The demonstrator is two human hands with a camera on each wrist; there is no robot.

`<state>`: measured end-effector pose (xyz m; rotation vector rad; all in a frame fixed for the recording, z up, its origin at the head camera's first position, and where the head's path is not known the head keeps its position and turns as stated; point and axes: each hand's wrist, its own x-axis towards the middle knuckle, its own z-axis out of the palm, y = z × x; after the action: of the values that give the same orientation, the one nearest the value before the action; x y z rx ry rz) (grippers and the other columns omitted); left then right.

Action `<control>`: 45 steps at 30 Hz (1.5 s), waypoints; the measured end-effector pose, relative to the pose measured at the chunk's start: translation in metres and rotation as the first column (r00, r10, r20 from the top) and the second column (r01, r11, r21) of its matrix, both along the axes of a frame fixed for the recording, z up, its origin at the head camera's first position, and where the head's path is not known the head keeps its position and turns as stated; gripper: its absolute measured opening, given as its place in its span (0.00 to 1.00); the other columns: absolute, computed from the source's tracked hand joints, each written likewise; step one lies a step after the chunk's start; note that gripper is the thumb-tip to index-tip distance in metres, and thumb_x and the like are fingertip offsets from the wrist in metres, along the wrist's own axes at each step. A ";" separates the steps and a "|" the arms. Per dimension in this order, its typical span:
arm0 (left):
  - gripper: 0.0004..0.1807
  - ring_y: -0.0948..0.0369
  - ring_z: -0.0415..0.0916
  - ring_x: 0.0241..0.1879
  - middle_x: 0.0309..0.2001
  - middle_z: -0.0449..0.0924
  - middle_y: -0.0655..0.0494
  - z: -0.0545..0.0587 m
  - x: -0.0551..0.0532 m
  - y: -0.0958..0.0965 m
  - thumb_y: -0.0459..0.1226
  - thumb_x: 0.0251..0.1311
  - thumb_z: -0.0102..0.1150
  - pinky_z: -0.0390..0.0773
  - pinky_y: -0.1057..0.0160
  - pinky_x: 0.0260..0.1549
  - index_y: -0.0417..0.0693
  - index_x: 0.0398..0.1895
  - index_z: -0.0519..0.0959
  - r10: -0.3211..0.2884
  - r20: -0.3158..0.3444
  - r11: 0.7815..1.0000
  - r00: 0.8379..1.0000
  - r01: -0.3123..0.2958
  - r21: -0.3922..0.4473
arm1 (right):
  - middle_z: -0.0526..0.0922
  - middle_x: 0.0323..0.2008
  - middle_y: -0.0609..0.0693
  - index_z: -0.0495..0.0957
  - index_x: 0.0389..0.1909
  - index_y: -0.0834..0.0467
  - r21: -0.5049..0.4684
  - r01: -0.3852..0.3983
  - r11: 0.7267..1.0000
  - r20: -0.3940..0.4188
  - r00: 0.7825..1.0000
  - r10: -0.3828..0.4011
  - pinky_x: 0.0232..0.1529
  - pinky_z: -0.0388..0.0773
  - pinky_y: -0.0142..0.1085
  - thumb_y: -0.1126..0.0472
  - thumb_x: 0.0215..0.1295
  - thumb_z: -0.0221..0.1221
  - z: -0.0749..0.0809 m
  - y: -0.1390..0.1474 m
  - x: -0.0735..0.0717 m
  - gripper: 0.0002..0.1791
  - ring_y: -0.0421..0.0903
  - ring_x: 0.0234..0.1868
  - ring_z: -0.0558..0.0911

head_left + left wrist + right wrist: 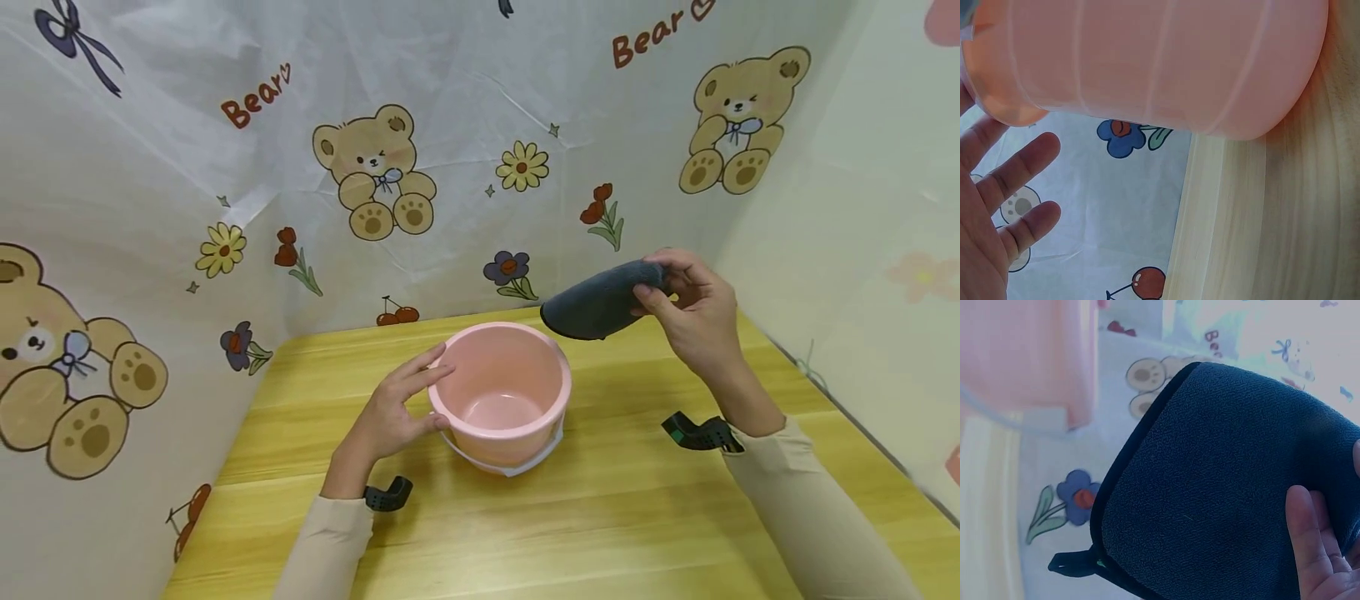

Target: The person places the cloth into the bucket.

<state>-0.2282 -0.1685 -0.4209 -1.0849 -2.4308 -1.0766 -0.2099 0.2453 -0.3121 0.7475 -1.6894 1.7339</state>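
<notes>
A pink bucket (501, 358) with a white handle (517, 467) stands upright on the wooden table. At its left rim, my left hand (397, 408) has its thumb on the outer side and a finger over the edge. Two other fingers (1029, 165) stretch out free beside the wall, as the left wrist view shows. To the right, my right hand (693, 312) pinches a dark blue-grey cloth (603, 300) between thumb and fingers, raised above the table. Black edging and a small hanging loop (1072, 562) show on the cloth in the right wrist view.
A white sheet printed with bears and flowers (465, 200) hangs behind the table (600, 517) and along its left side. A pale sheet (862, 275) covers the right side. Each wrist carries a small black camera mount (701, 432).
</notes>
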 end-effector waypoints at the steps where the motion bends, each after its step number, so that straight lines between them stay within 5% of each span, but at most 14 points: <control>1: 0.48 0.53 0.60 0.76 0.78 0.58 0.60 0.000 0.000 0.000 0.76 0.50 0.51 0.68 0.37 0.65 0.60 0.69 0.74 0.001 0.003 1.000 1.000 -0.001 -0.001 | 0.77 0.50 0.55 0.76 0.53 0.74 0.004 -0.001 1.000 -0.008 1.000 0.001 0.32 0.85 0.32 0.82 0.60 0.61 0.003 -0.003 0.000 0.19 0.43 0.39 0.85; 13: 0.49 0.54 0.59 0.76 0.78 0.58 0.61 -0.002 -0.001 0.000 0.76 0.50 0.52 0.68 0.37 0.66 0.58 0.69 0.74 0.007 0.018 1.000 1.000 -0.007 -0.008 | 0.75 0.50 0.61 0.75 0.52 0.76 -0.033 -0.149 0.988 -0.093 0.985 0.145 0.32 0.86 0.35 0.84 0.59 0.59 0.032 -0.045 0.005 0.18 0.47 0.40 0.84; 21: 0.47 0.55 0.60 0.76 0.78 0.58 0.63 -0.002 -0.001 -0.001 0.76 0.51 0.51 0.67 0.35 0.66 0.63 0.70 0.73 0.019 0.005 0.999 1.000 -0.019 -0.028 | 0.75 0.52 0.60 0.75 0.51 0.75 -0.060 -0.252 0.966 -0.094 0.965 0.246 0.30 0.85 0.33 0.75 0.63 0.63 0.036 -0.064 0.023 0.17 0.47 0.40 0.83; 34: 0.46 0.56 0.59 0.76 0.78 0.58 0.64 -0.002 -0.001 -0.002 0.76 0.52 0.51 0.63 0.32 0.66 0.66 0.71 0.72 0.035 -0.006 0.999 0.999 -0.036 -0.035 | 0.77 0.55 0.50 0.79 0.53 0.55 -0.056 -0.400 0.915 0.105 0.909 0.404 0.31 0.85 0.33 0.67 0.66 0.64 -0.003 -0.086 0.018 0.15 0.43 0.41 0.82; 38: 0.46 0.56 0.59 0.76 0.78 0.58 0.64 -0.001 0.000 -0.002 0.77 0.52 0.50 0.63 0.32 0.66 0.68 0.71 0.70 0.042 -0.014 0.998 0.999 -0.043 -0.044 | 0.76 0.55 0.51 0.79 0.53 0.57 -0.025 -0.420 0.907 0.179 0.891 0.418 0.31 0.86 0.34 0.71 0.66 0.63 -0.018 -0.090 0.010 0.16 0.43 0.41 0.83; 45: 0.47 0.56 0.59 0.76 0.78 0.58 0.63 -0.001 0.001 -0.002 0.77 0.52 0.49 0.63 0.32 0.66 0.66 0.72 0.70 0.038 -0.024 0.998 0.999 -0.039 -0.046 | 0.76 0.51 0.50 0.78 0.53 0.62 0.201 -0.330 0.922 0.332 0.909 0.253 0.33 0.87 0.40 0.71 0.64 0.65 -0.032 -0.094 0.004 0.17 0.43 0.37 0.84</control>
<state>-0.2277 -0.1704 -0.4216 -1.0545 -2.4596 -0.9950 -0.2058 0.1511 -0.3441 0.9309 -2.1270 1.9352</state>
